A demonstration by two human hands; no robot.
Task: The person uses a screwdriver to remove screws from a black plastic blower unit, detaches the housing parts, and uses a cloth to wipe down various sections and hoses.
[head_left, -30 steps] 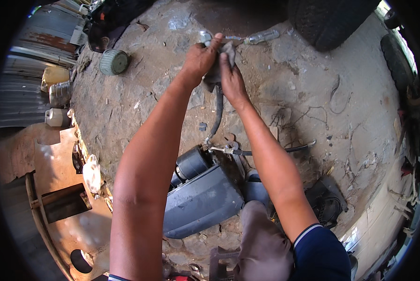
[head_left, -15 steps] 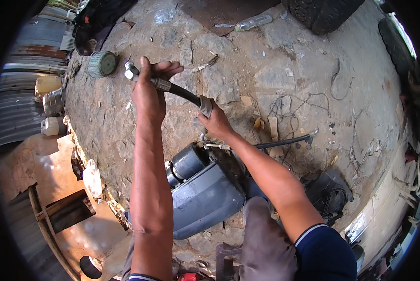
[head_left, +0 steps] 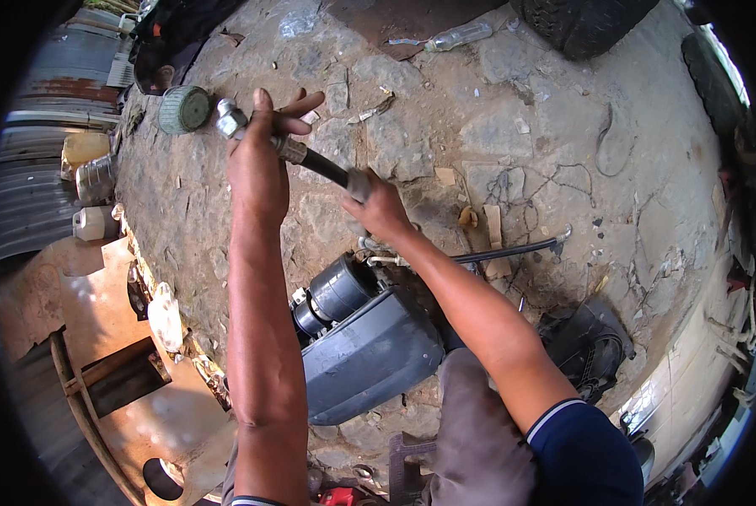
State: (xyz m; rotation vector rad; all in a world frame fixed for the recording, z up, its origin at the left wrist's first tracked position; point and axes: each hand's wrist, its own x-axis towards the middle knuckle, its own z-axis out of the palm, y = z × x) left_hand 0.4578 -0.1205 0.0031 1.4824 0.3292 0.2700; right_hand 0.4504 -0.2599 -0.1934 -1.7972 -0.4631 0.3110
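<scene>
My left hand (head_left: 260, 156) holds a black hose (head_left: 321, 166) just behind its silver metal end fitting (head_left: 228, 114), with some fingers spread beyond it. Lower along the hose, my right hand (head_left: 376, 207) is closed round it with a grey rag (head_left: 359, 185). Below my hands lies a grey-blue plastic housing (head_left: 365, 358) with a black cylindrical part (head_left: 343, 285). Beside it, a second black hose (head_left: 509, 251) with metal ends runs to the right along the ground. The first hose's lower part is mostly hidden by my right hand.
Rough stone ground holds a green ribbed container (head_left: 184, 108), a plastic bottle (head_left: 461, 35), tangled wire (head_left: 555, 190) and dark parts (head_left: 589, 337). Tyres (head_left: 580, 21) stand at the back right. Corrugated sheets (head_left: 32, 185), jugs (head_left: 90, 223) and cut wooden board (head_left: 150, 396) line the left.
My hands were together at the top with the rag over the hose's end. The left has moved leftward, baring the fitting; the right has moved down along the hose with the rag.
</scene>
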